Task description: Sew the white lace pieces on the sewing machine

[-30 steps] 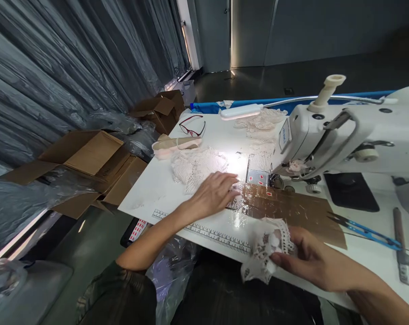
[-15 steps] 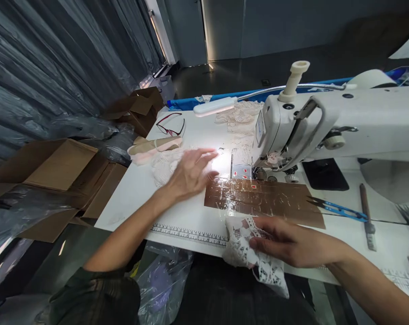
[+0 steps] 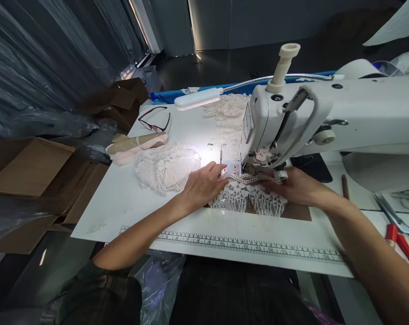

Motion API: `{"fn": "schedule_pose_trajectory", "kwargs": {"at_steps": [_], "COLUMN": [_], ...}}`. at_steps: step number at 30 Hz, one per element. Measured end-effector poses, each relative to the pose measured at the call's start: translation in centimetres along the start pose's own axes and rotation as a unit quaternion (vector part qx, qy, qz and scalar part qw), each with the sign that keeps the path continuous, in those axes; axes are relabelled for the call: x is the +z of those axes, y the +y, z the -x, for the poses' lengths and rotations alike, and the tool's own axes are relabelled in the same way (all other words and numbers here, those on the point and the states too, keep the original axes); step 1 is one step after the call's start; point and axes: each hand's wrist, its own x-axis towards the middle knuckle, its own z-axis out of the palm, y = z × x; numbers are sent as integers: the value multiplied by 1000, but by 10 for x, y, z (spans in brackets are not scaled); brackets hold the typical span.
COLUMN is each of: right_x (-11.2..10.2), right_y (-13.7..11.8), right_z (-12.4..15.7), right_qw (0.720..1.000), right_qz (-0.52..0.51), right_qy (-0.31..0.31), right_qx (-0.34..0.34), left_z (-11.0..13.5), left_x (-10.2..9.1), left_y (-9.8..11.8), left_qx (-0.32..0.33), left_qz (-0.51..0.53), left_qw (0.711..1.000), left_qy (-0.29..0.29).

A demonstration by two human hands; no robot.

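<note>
A strip of white lace trim (image 3: 236, 195) lies stretched in front of the sewing machine (image 3: 258, 122), over a brown taped patch (image 3: 295, 212). My left hand (image 3: 204, 185) pinches the left end of the strip near the metal needle plate (image 3: 230, 167). At the other end, my right hand (image 3: 295, 186) grips the lace just right of the presser area, its fingertips partly hidden behind the trim and machine parts. To the left of my left hand rests a bunched heap of white lace (image 3: 169, 167).
A printed ruler (image 3: 225, 243) runs along the table's front edge. Red-handled scissors (image 3: 399, 234) lie at the right. Glasses (image 3: 154, 122), a rolled bundle (image 3: 135, 146) and more lace (image 3: 228, 110) sit farther back. A lamp (image 3: 197, 98) hangs over the table. Cardboard boxes (image 3: 31, 171) stand left.
My right hand has brought the lace up from the table's front edge to the machine, spreading it out. My left hand, empty before, now holds its left end. The view has shifted slightly.
</note>
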Motion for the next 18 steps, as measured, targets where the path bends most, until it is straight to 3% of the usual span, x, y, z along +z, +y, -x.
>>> {"fn": "schedule_pose_trajectory", "kwargs": {"at_steps": [2, 5, 8, 10, 15, 18], "right_x": [0, 1, 0, -2, 4, 21], "right_y": [2, 2, 7, 12, 13, -3], "right_z": [-8, -11, -8, -5, 3, 3], "right_qw": [993, 988, 991, 993, 996, 974], "right_qz": [77, 108, 81, 58, -83, -222], "right_qy": [89, 111, 105, 100, 21, -15], "right_qx": [29, 26, -11, -21, -5, 28], "left_z": [-1, 1, 5, 8, 11, 11], "left_x": [9, 16, 18, 16, 4, -5], "left_y": [-4, -5, -1, 1, 1, 2], "left_qx": [24, 113, 216, 242, 204, 109], "left_qz": [-100, -114, -58, -39, 0, 124], "left_qw": [993, 984, 975, 969, 974, 980], "left_qy": [52, 76, 8, -44, -94, -109]}}
